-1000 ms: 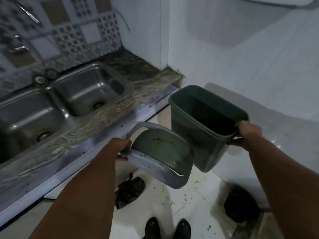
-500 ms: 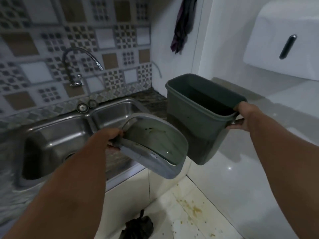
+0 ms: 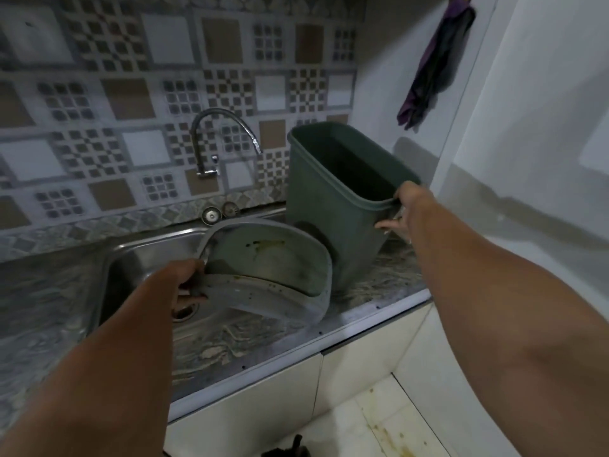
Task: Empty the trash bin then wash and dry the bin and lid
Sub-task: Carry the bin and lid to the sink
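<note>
Over the counter now, where a moment ago both pieces hung above the floor, the person has swung round to face the sink (image 3: 138, 258); the green bin (image 3: 333, 206) has come up level with the worktop, its base low over the stone counter (image 3: 379, 285) at the right, though whether it touches I cannot tell; the right hand (image 3: 400, 209) grips its near rim, thumb inside, fingers curled beneath; the left hand (image 3: 184, 278) pinches the grey edge of the lid (image 3: 270, 268), which tilts stained side up over the basin's right edge, overlapping the bin's lower front; the tap (image 3: 224, 140) stands just behind, not running; emptying looks done, so washing seems ready to begin.
</note>
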Motion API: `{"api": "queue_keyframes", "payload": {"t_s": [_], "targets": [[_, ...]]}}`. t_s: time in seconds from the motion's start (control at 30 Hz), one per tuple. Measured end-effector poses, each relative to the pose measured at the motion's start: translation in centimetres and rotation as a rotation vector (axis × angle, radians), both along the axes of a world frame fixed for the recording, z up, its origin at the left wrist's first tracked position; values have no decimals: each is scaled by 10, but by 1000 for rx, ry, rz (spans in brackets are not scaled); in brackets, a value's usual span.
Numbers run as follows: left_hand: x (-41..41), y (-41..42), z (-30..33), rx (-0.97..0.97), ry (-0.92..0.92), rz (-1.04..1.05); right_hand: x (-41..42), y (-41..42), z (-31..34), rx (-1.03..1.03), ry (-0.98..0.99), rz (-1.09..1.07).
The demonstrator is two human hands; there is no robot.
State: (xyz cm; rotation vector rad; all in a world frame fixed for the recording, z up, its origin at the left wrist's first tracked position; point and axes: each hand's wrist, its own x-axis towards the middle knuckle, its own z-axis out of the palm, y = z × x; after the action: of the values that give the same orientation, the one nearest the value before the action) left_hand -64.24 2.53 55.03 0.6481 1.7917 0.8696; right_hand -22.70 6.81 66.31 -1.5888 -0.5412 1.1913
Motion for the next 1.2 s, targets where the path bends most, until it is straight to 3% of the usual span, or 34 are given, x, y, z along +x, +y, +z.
{"api": "queue_keyframes", "payload": {"t_s": [0.3,0.57,0.83,0.97,1.2], "targets": [[-42,38,-18,-103,17,140,-41,121,-48,-129,209,63],[-39,79,-32,-75,-7,289,-76,193,-90,-196,196,122],[-30,90,-51,-110,-19,375,-95,226,-161,-270,126,136],[-27,86,-57,-111,-48,397,-103,232,-170,-236,191,133],[-20,72,-45,-116,-5,357,-93,222,-163,-274,91,290]]}}
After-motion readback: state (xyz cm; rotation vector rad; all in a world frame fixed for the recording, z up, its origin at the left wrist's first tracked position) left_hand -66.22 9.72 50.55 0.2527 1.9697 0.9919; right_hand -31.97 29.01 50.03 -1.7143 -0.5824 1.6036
